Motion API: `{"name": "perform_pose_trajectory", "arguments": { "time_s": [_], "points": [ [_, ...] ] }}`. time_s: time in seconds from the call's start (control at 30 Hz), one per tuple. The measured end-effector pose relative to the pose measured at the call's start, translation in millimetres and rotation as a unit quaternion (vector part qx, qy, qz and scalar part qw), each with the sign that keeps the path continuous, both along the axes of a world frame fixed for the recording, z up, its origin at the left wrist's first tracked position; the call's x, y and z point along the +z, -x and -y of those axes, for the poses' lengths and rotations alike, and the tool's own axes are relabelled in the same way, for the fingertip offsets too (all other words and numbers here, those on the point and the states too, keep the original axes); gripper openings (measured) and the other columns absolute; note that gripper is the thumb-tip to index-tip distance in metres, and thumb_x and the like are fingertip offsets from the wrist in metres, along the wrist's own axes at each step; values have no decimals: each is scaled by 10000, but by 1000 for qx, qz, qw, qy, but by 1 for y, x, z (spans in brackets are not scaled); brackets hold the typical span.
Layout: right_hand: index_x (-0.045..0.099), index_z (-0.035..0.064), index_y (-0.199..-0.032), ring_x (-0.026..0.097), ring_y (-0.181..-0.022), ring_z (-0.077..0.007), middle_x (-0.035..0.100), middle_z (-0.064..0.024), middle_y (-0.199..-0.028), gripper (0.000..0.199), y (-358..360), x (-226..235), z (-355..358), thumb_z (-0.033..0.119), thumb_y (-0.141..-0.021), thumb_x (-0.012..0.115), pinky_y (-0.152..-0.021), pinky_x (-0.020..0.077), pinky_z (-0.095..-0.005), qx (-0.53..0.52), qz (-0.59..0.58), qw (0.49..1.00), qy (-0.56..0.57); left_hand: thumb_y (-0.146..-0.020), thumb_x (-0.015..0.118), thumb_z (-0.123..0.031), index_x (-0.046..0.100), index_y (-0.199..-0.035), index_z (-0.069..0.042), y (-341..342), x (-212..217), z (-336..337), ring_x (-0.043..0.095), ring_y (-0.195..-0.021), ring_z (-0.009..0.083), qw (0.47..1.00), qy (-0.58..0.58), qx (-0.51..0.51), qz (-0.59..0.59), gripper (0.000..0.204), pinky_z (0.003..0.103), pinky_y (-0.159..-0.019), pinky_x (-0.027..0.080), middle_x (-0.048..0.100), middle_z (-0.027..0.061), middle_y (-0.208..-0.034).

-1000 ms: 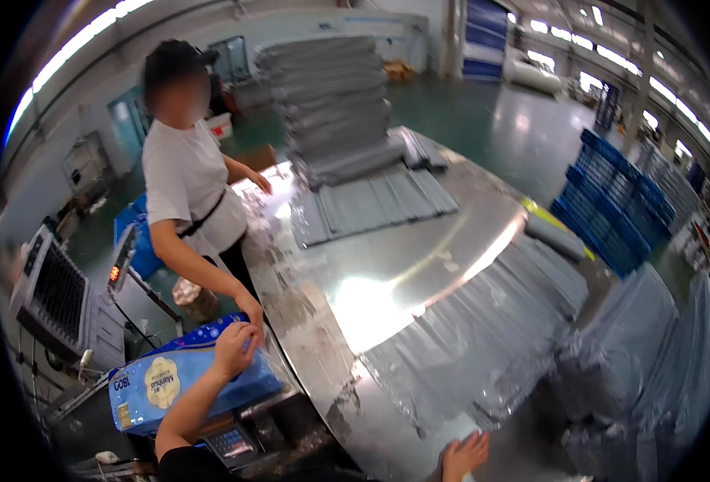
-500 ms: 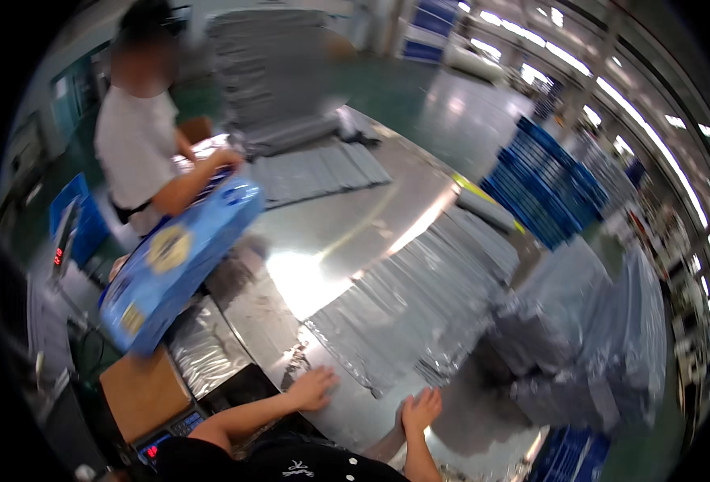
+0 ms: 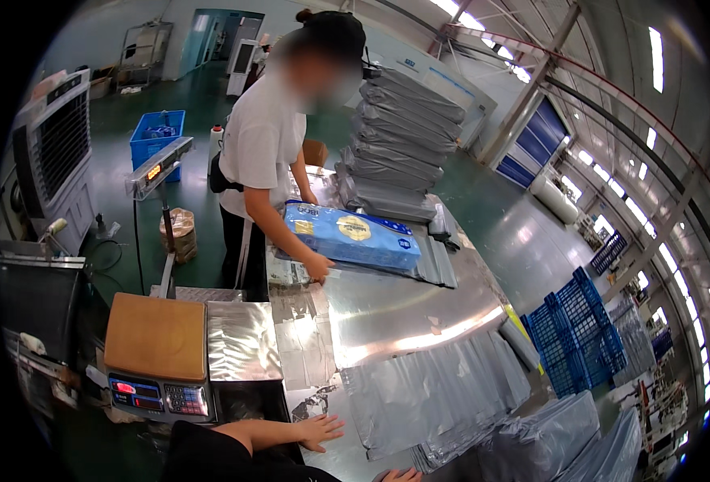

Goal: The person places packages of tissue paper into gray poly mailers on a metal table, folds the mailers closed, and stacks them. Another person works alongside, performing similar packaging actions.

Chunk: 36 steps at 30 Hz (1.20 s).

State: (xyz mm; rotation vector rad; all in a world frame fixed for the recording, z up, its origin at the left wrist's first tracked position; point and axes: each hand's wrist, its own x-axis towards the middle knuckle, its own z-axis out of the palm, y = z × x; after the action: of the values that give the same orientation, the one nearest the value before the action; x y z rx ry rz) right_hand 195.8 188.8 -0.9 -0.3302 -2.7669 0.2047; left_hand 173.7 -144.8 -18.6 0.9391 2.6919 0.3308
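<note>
Metal tbl [image 3: 395, 293]: L fingers [image 3: 333, 436] spread atop, R [image 3: 403, 475] unclear.

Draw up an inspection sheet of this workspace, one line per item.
Surface: shiny silver metal tabletop, patchy and worn along its left side.
Job's things: flat grey plastic sheets spread beside the hands.
Clutter: tan-topped digital weighing scale left of the tabletop.
Grip: left hand spread palm-down over the tabletop, holding nothing visible; right hand cut off by the picture's lower edge, hold unclear.
Cables: thin dark cable hanging below an amber-lit digital display.
Surroundings: white-shirted co-worker handling a long light-blue plastic pack; tall stack of grey plastic bundles; blue plastic lattice pallets.
</note>
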Motion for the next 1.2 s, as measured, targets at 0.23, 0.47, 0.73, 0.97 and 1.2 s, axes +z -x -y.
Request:
{"name": "perform_pose_trajectory", "arguments": {
  "time_s": [0.23, 0.47, 0.73, 0.97, 1.2],
  "points": [
    [558, -15, -1253, 453, -1240, -431, 489, -278, -1339, 526, -2, 0, -2, 326, -857, 612, -1039, 366, -529, 18, -10, 1000, -22, -834, 604, -508, 209, -1528, -159, -2, -3, -3, 113, -1461, 400, 1000, 2, 14, -15, 872, 560, -1150, 183, 97, 158, -1602],
    [571, -10, -1242, 477, -1216, -430, 510, -274, -1320, 499, -4, -5, -3, 328, -875, 590, -1020, 382, -537, 5, -10, 1000, -19, -819, 624, -508, 252, -1515, -161, -4, 0, -5, 137, -1459, 389, 1000, 6, 21, -7, 862, 553, -1148, 201, 132, 150, -1596],
    [568, 8, -1262, 467, -1225, -433, 500, -247, -1348, 479, -2, -10, -5, 310, -891, 556, -1038, 362, -532, -18, -36, 999, -28, -813, 631, -502, 284, -1501, -164, 0, -3, -7, 161, -1450, 387, 999, -5, 21, -25, 842, 540, -1137, 236, 162, 144, -1589],
    [469, -36, -1287, 380, -1299, -443, 393, -292, -1412, 547, 1, -1, 3, 243, -827, 571, -1092, 281, -527, 3, -48, 999, 17, -804, 654, -479, 226, -1526, -166, -1, 14, -6, 118, -1463, 394, 1000, 9, 24, 14, 895, 542, -1147, 207, 107, 145, -1604],
    [463, -17, -1306, 377, -1314, -416, 389, -250, -1435, 537, 8, -2, -1, 245, -848, 561, -1094, 284, -512, -17, -54, 998, 2, -800, 662, -480, 172, -1543, -177, 9, 8, -4, 61, -1475, 390, 999, 5, 3, 43, 940, 540, -1156, 172, 47, 141, -1615]
  ]
}}
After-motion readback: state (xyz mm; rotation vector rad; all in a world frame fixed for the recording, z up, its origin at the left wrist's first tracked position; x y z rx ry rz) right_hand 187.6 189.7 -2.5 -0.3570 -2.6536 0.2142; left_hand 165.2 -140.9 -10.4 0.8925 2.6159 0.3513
